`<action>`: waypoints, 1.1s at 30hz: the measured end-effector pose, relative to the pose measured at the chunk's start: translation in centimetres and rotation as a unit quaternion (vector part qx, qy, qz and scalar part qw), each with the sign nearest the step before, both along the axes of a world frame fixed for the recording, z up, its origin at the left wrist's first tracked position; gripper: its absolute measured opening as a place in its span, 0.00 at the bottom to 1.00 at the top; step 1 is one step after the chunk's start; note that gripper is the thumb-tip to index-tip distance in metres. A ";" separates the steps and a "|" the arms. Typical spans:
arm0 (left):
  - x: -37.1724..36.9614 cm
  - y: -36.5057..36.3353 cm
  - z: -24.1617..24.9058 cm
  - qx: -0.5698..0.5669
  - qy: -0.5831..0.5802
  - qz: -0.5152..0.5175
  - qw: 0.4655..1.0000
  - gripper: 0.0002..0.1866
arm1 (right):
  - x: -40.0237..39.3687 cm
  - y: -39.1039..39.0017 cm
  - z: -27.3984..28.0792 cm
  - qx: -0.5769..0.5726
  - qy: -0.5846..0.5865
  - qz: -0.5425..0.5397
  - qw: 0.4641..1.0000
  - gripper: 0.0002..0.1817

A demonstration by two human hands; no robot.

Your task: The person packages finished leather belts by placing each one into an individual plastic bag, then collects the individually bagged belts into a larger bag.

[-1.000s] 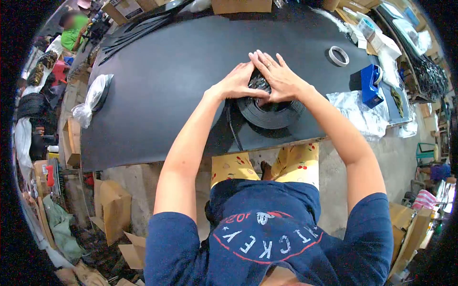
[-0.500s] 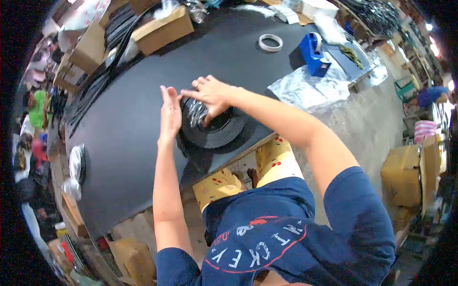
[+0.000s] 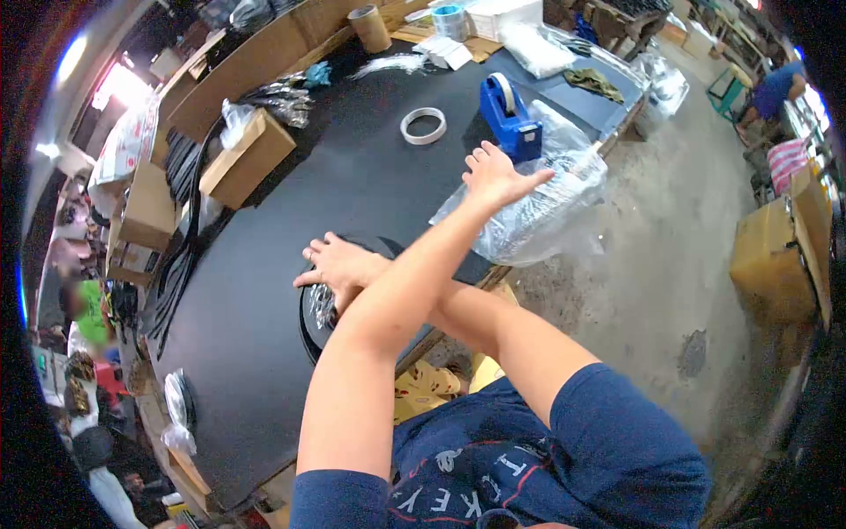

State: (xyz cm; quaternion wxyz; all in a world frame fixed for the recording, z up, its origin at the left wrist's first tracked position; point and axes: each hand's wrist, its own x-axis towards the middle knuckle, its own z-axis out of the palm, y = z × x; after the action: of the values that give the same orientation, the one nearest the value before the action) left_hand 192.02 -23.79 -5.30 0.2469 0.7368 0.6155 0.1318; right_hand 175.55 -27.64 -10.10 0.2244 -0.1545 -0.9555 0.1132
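My right hand (image 3: 342, 266) lies spread over a coil of black strap (image 3: 305, 322) at the table's near edge. Shiny clear plastic (image 3: 323, 304) shows in the middle of the coil. My forearms cross, and the left one hides much of the coil. My left hand (image 3: 499, 183) is stretched out to the right, fingers apart, holding nothing. It hovers just in front of a blue tape dispenser (image 3: 511, 123), over the edge of a clear plastic bag (image 3: 538, 212).
A roll of tape (image 3: 424, 126) lies on the black table (image 3: 256, 379). Cardboard boxes (image 3: 248, 159) and black strips (image 3: 181, 256) line the far left side. A clear-wrapped bundle (image 3: 178, 406) sits at the left edge. To the right, a large carton (image 3: 775, 260) stands on the floor; a person (image 3: 775, 95) sits beyond.
My left hand has left the coil's left side and crossed over my right arm toward the tape dispenser. My right hand stays on the coil. The view has shifted.
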 end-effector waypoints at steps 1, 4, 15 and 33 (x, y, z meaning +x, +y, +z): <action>1.4 0.2 -1.3 -0.005 0.006 -0.007 1.000 0.64 | 0.2 -0.1 0.3 -0.020 0.005 0.001 1.000 0.47; 3.5 1.5 -3.0 0.074 -0.023 0.138 0.987 0.67 | 0.2 0.3 0.7 -0.044 -0.037 0.013 0.998 0.42; 4.8 4.8 -4.3 0.182 -0.054 0.154 0.970 0.43 | -0.6 0.2 -0.1 -0.040 -0.031 -0.007 0.999 0.43; -4.9 6.6 -4.6 -0.166 -0.120 -0.014 0.979 0.27 | -0.9 0.2 -0.2 0.001 -0.038 -0.025 0.999 0.19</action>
State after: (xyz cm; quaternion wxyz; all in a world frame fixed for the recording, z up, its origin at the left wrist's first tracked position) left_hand 187.16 -17.17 -9.94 0.4398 0.6729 0.5842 0.1119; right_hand 174.69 -27.46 -10.26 0.1909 -0.1819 -0.9594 0.1003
